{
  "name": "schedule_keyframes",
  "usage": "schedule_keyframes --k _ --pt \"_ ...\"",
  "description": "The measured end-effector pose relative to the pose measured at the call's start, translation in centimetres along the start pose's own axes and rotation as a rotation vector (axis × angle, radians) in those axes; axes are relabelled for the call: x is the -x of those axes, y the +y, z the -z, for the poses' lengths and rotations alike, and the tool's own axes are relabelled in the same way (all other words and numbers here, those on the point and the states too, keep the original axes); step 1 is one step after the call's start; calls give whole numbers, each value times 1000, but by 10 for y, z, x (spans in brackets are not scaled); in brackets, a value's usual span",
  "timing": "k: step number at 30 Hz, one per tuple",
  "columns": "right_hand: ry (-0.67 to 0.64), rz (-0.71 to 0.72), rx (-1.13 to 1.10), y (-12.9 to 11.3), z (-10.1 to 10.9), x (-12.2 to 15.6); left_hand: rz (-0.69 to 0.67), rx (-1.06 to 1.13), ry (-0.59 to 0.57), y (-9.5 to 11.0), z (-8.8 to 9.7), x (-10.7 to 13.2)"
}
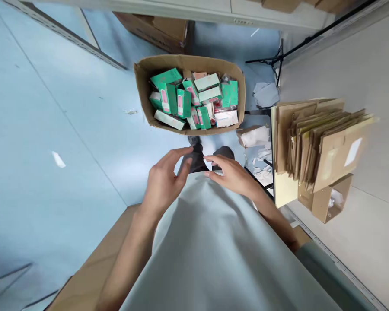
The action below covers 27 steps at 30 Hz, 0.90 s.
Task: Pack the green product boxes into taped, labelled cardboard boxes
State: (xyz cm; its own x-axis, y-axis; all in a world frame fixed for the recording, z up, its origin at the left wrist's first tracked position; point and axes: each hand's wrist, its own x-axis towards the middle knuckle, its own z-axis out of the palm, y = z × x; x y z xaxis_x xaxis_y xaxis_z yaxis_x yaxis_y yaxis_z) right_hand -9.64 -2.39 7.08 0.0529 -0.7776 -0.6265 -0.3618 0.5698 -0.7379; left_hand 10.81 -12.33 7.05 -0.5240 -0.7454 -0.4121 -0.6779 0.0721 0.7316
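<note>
My left hand (168, 175) is held in front of my body with its fingers apart and nothing in it. Opposite it, my right hand (225, 172) is likewise empty, thumb and fingers spread. Just beyond both hands stands an open cardboard box (142, 93) on the floor. Inside it lie several small green-and-pink cartons (168, 97), a white carton (226, 118) and some clear plastic-wrapped items. Neither hand touches the box.
To the right, a stack of flattened cardboard (340, 151) leans on a small table, with a small open carton (339, 198) beside it. Paper scraps (264, 175) lie below. A shelf (194, 11) crosses the far side, a brown box (155, 32) under it. A black stand's leg (262, 60) reaches out.
</note>
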Motion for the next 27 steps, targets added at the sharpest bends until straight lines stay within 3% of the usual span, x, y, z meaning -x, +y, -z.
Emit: schedule_keyframes --k 5,9,12,18,23,27 --pt "-83 -37 136 -39 2 -68 7 -140 28 -47 38 -61" --pt "-88 -3 208 -32 0 -127 29 -174 16 -88 36 -112" --pt "-45 52 205 -4 -6 -174 107 -126 -42 -133 14 -152" --pt "16 30 243 79 -28 -281 298 -113 -123 -244 -43 -232" --pt "-49 5 285 147 -54 -382 473 27 -40 -329 -78 -291" --pt "-75 37 254 192 -81 -461 636 146 14 -401 -106 -319"
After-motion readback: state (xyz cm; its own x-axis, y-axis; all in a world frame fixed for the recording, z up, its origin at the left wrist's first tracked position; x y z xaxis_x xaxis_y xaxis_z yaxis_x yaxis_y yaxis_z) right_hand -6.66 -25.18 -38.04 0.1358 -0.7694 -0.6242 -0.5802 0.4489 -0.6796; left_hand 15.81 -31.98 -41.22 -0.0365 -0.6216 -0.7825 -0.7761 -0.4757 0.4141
